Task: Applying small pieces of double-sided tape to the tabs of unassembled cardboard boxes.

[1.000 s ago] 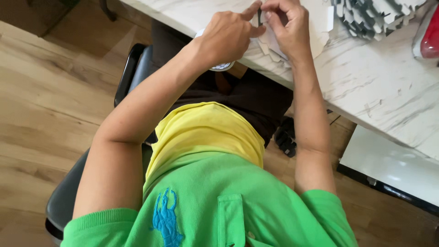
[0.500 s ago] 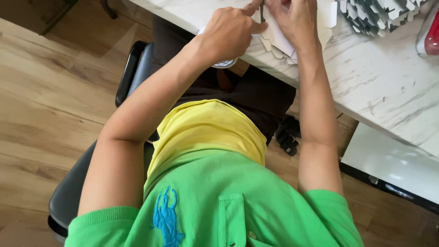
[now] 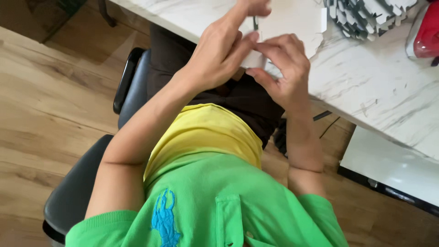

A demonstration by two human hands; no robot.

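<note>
Both my hands met on a flat white card piece at the top centre of the frame.

My left hand (image 3: 219,57) pinched the white card piece (image 3: 292,23) at its near edge, and my right hand (image 3: 283,68) gripped it from below, over the edge of the marble tabletop (image 3: 366,91). A stack of grey-and-white pieces (image 3: 366,16) lay at the upper right, a red object (image 3: 427,32) beside it. I sat on a black chair (image 3: 77,192).

I saw a white marble-patterned table (image 3: 366,91) across the upper right of the frame, bearing stacked grey-white pieces (image 3: 366,16), a red object (image 3: 427,32) and white card (image 3: 292,23).
</note>
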